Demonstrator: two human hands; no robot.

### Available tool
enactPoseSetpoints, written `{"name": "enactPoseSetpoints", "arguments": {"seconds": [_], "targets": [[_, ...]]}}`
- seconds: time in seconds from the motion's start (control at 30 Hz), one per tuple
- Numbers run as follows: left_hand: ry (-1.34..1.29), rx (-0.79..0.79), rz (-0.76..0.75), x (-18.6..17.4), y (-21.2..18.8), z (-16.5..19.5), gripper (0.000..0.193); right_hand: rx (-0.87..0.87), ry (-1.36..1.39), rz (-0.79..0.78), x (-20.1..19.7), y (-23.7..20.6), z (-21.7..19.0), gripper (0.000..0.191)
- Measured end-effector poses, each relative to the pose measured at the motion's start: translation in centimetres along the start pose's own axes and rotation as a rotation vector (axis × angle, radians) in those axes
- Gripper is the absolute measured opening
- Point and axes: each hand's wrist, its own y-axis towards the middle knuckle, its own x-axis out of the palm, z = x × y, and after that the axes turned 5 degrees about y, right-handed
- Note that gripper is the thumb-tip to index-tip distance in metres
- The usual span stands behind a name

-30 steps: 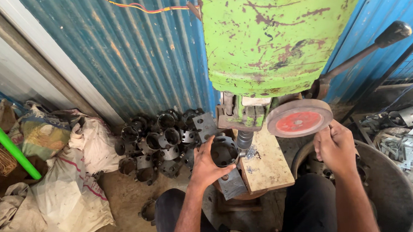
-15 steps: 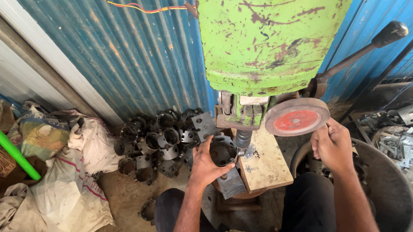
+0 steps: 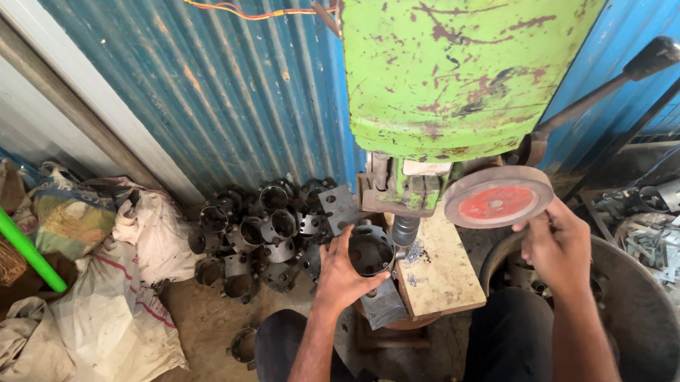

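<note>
A dark metal ring clamp [image 3: 370,249] is held in the left hand [image 3: 344,267], the fingers curled around its outer wall, and it is presented just under the tool [image 3: 404,228] of the green press machine [image 3: 467,60]. The ring sits at the left edge of the wooden work plate [image 3: 442,270], its open bore facing up toward the camera. The right hand [image 3: 559,246] is closed on the lower rim of the red-faced handwheel [image 3: 498,196], thumb and fingers pinching it from below.

The step in hand appears to be the positioning of a single piece under the tool — the ring is offered up, but whether it is already seated against a stop cannot be told, since the contact point is hidden by the hand and the ring itself. The black-knobbed lever [image 3: 653,56] at the upper right is untouched.

The next move would call for the ring to be steadied squarely beneath the tool and for the fingertips of the left hand to be kept clear of it — they lie very near. A controlled turn of the wheel would then be needed.

A heap of similar rings [image 3: 258,230] lies on the ground against the blue corrugated wall [image 3: 211,88], and a metal tub [image 3: 650,328] stands to the right.
</note>
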Motion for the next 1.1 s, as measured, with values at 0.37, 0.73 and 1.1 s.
{"name": "enactPoseSetpoints", "arguments": {"seconds": [0.37, 0.73, 1.1], "targets": [[0.006, -0.061, -0.051, -0.4, -0.1, 0.5, 0.116, -0.104, 0.049, 0.045, -0.1, -0.1, 1.9, 0.028], [0.068, -0.054, -0.047, -0.9, -0.2, 1.2, 0.118, -0.15, 0.089, 0.044, -0.3, -0.3, 3.1, 0.034], [0.073, -0.049, -0.038, -2.0, -0.3, 2.7, 0.117, -0.124, 0.07, 0.026, -0.1, -0.1, 2.7, 0.047]]}}
